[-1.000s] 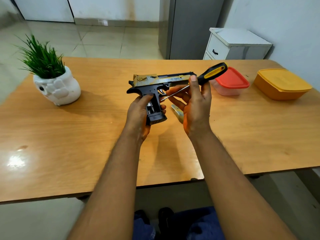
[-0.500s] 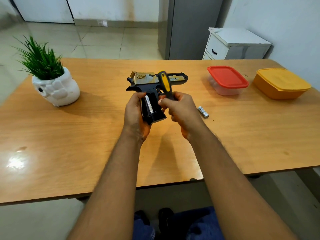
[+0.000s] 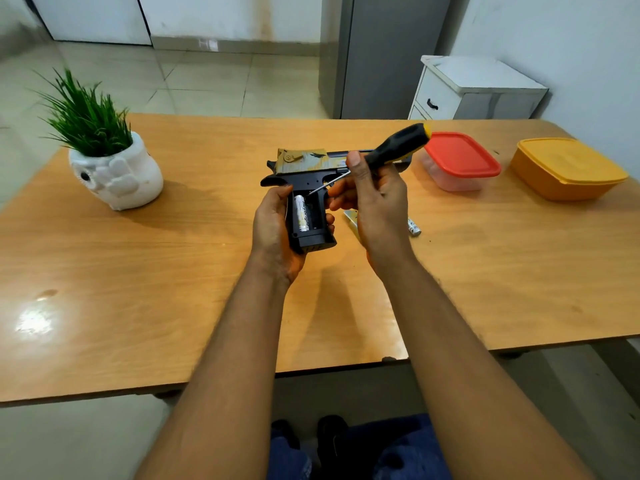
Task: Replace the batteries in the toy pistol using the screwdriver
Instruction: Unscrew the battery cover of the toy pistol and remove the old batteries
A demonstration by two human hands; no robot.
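My left hand [image 3: 273, 226] grips the grip of the black and gold toy pistol [image 3: 308, 171], held above the wooden table [image 3: 173, 289] with its barrel pointing right. The grip's battery bay is open, with one silver battery [image 3: 302, 213] in its left slot. My right hand [image 3: 374, 199] holds the black and yellow screwdriver [image 3: 394, 147]; the metal tip points down-left at the top of the battery in the bay. A loose battery [image 3: 414, 227] lies on the table right of my right hand. A small flat piece [image 3: 350, 216] lies on the table, partly hidden behind my right hand.
A white pot with a green plant [image 3: 110, 168] stands at the left of the table. A clear box with a red lid [image 3: 459, 161] and an orange box [image 3: 568, 168] sit at the back right. A white drawer cabinet [image 3: 474, 88] stands behind the table.
My right hand has swung the screwdriver from upright in front of the pistol to slanting, its tip now at the battery bay. The pistol has stayed in my left hand.
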